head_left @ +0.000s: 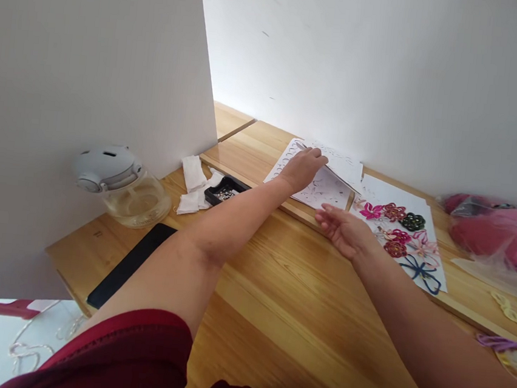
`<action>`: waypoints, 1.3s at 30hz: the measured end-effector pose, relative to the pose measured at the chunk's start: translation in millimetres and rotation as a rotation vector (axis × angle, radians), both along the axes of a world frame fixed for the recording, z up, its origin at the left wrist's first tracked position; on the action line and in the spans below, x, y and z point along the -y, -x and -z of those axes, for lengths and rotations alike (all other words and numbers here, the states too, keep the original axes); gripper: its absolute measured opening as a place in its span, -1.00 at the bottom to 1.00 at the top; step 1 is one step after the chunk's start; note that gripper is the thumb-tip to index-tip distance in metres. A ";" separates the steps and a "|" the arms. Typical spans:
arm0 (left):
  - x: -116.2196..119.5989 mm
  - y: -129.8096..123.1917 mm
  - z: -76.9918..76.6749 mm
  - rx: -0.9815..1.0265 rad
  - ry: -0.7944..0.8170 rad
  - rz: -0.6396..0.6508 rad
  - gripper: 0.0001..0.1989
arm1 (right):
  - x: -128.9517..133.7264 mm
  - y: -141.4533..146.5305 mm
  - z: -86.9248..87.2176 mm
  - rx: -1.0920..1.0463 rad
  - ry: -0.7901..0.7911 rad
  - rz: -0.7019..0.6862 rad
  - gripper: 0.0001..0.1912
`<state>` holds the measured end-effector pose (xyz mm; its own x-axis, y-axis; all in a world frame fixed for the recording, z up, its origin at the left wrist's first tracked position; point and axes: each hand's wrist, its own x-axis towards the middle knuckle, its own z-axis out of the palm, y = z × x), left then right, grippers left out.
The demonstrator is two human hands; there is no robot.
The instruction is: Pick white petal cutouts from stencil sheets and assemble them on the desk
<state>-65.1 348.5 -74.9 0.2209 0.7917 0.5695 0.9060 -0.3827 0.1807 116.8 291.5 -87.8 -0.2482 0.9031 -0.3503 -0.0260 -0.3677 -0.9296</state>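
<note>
My left hand reaches over the papers by the wall, its fingers closed on the upper sheet of paper. That sheet's near edge is raised above another marked sheet. A thin dark pointed thing shows by the left fingers, too small to name. Palm turned up, my right hand holds nothing, its fingers apart just in front of the papers. Beside it, several cord flowers lie on white paper, among them a dark green flower, a pink flower and a blue flower.
Left of my arm are a black tray of small beads, white tissues, a black phone and a clear container with a grey-white top. A plastic bag of pink material lies right. White panels stand behind.
</note>
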 end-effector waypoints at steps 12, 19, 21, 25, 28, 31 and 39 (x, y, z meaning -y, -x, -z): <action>8.9 3.5 1.1 -0.470 -0.088 0.005 -0.67 | 145.0 -79.6 49.4 0.312 -0.346 -0.218 -0.71; 36.0 8.3 5.0 -0.606 0.049 -0.019 -0.70 | 166.1 -97.8 57.5 0.437 -0.567 -0.111 -0.79; 42.9 7.5 7.0 -0.601 0.107 -0.016 -0.70 | 164.4 -98.5 58.5 0.464 -0.604 -0.141 -0.79; 51.8 3.5 12.5 -0.570 0.234 -0.001 -0.75 | 160.8 -102.9 61.0 0.488 -0.657 -0.227 -0.79; 57.4 -1.5 16.9 -0.552 0.269 -0.001 -0.81 | 160.7 -106.1 63.3 0.493 -0.695 -0.249 -0.80; 62.6 -6.5 18.2 -0.498 0.251 -0.059 -0.79 | 161.2 -107.6 65.1 0.491 -0.709 -0.258 -0.81; 44.8 22.1 16.0 0.070 0.547 -0.425 0.10 | 159.5 -107.5 70.5 0.486 -0.721 -0.259 -0.82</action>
<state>-87.2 303.7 -90.9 -0.1948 0.9786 0.0662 0.9363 0.1654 0.3098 224.3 132.0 -158.3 -0.4466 0.8805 0.1589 0.4321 0.3678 -0.8234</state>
